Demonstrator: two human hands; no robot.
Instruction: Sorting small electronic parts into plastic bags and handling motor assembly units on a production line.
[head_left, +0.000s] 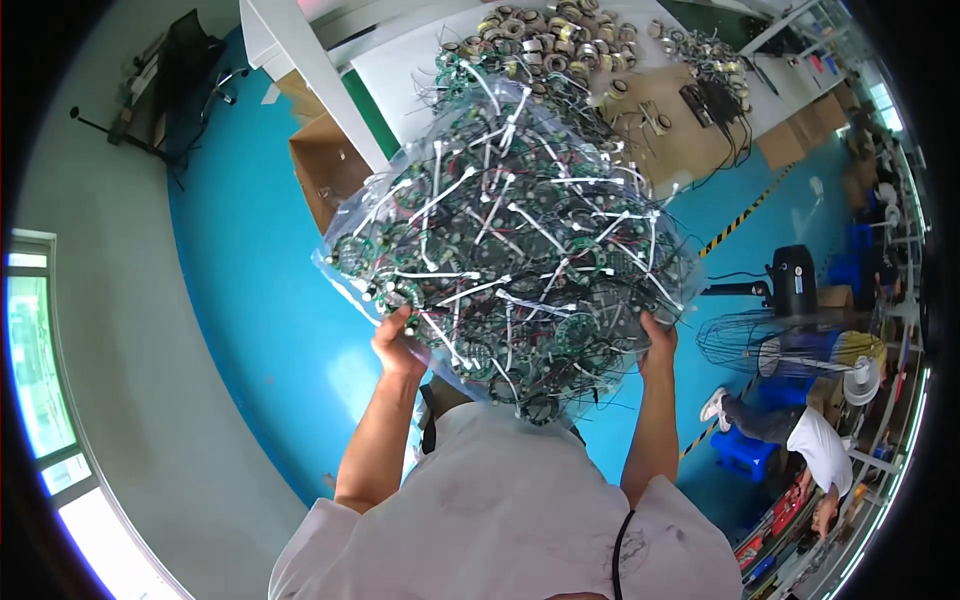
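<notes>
A large clear plastic bag full of green circuit boards, white connector cables and thin dark wires is held up in front of my body. My left hand grips its lower left side, with the thumb on top. At the lower right side, my right hand grips the bag, thumb also on top. The other fingers of both hands are mostly hidden beneath it. The far end of the bag overlaps the view of the table, and I cannot tell whether it rests there.
Beyond the bag stands a white table with piled ring-shaped parts, a brown board and a black adapter. A cardboard box sits at its left. To the right are a wire fan cage, a black chair and another person.
</notes>
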